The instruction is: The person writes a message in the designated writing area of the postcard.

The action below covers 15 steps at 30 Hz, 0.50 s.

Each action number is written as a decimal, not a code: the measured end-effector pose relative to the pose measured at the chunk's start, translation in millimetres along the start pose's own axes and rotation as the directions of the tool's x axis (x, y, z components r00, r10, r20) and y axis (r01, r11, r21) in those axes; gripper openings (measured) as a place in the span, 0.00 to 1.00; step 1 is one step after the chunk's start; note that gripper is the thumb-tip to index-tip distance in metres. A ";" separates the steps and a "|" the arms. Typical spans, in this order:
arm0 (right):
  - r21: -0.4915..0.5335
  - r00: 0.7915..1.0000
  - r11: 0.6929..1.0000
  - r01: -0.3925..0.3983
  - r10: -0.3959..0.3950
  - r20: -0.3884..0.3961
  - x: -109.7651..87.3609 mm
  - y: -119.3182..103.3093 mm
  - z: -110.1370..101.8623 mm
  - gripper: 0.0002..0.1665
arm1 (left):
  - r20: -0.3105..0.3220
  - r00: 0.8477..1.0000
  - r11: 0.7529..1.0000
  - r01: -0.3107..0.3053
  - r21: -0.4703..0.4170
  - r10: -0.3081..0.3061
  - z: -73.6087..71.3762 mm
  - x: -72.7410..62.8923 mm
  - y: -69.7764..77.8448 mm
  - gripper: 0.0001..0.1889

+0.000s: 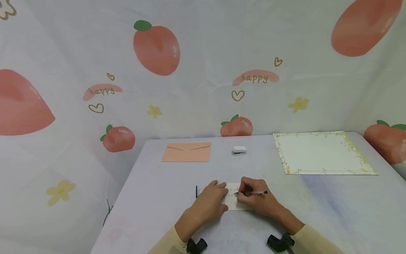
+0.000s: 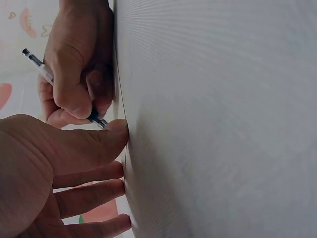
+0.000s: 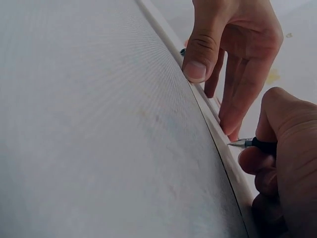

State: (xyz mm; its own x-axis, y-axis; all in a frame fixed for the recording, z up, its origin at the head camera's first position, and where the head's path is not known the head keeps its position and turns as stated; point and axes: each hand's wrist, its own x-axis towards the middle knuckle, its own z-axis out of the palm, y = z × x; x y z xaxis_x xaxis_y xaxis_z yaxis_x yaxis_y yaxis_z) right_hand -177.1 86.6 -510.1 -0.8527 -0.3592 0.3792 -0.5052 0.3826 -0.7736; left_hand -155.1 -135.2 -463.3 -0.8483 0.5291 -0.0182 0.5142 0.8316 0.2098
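A black-and-clear pen (image 1: 262,192) is gripped in the right hand (image 1: 259,197), tip put to a small cream paper (image 1: 233,203). The paper is placed on the table (image 1: 241,233) between the two hands, its right part covered by the right hand. Short lines of writing are seen left of the pen tip, too small to be read. The paper's left side is pressed by the left hand (image 1: 208,200), fingers spread and mostly straight, thumb held at the near edge; nothing is gripped by it. A thin black item (image 1: 196,191) is partly hidden just left of the left hand; its type cannot be told. Beyond the left hand, a peach envelope (image 1: 187,155) is laid flat, flap side up. A white stapler (image 1: 239,151) is set beyond the right hand. A floral-bordered sheet (image 1: 323,155) is laid farther off, to the right hand's right.
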 end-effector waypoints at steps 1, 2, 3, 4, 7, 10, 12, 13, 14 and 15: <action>0.000 1.000 1.000 0.002 -0.002 0.003 0.1 -0.5 0.0 0.18 | 0.000 1.000 1.000 0.002 -0.001 -0.002 0.1 0.3 0.0 0.27; 0.001 1.000 1.000 0.004 -0.004 0.005 0.1 -0.8 0.0 0.18 | -0.010 1.000 1.000 -0.002 0.006 0.002 5.9 2.3 -3.8 0.27; 0.000 1.000 1.000 0.005 -0.005 0.007 0.1 -1.1 -0.1 0.18 | -0.018 1.000 1.000 -0.008 0.011 0.008 10.1 3.3 -6.4 0.27; -0.002 1.000 1.000 0.006 -0.006 0.008 0.1 -1.4 -0.2 0.18 | -0.006 1.000 1.000 0.000 0.003 0.000 3.1 1.1 -2.2 0.27; -0.002 1.000 1.000 0.008 -0.008 0.007 -0.3 -1.6 -0.5 0.19 | -0.003 1.000 1.000 0.001 0.003 -0.001 4.3 1.6 -2.8 0.27; 0.001 1.000 1.000 0.013 -0.013 0.008 -0.8 -1.7 -0.5 0.19 | 0.010 1.000 1.000 0.011 0.002 -0.011 5.8 2.6 -2.8 0.28; 0.007 1.000 1.000 0.014 -0.014 0.003 -1.2 -1.4 -0.5 0.18 | 0.001 1.000 1.000 0.012 -0.008 -0.012 16.1 5.1 -8.3 0.28; 0.010 1.000 1.000 0.013 -0.013 0.001 -1.4 -1.4 -0.4 0.18 | -0.006 1.000 1.000 0.011 -0.011 -0.011 21.8 6.7 -11.7 0.28; 0.013 1.000 1.000 0.012 -0.012 -0.001 -1.5 -1.4 -0.3 0.18 | -0.015 1.000 1.000 0.002 -0.006 -0.002 26.7 7.4 -14.6 0.28; 0.014 1.000 1.000 0.010 -0.010 -0.002 -1.7 -1.1 -0.1 0.18 | -0.018 1.000 1.000 0.001 -0.006 -0.001 26.9 7.5 -14.6 0.28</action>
State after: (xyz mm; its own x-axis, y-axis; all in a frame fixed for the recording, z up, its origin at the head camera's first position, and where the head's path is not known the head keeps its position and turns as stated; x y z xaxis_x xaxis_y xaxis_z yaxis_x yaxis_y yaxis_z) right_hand -175.1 86.9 -509.9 -0.8482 -0.3608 0.3878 -0.5114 0.3672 -0.7770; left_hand -165.6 -138.9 -492.8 -0.8508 0.5254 -0.0007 0.5129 0.8308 0.2162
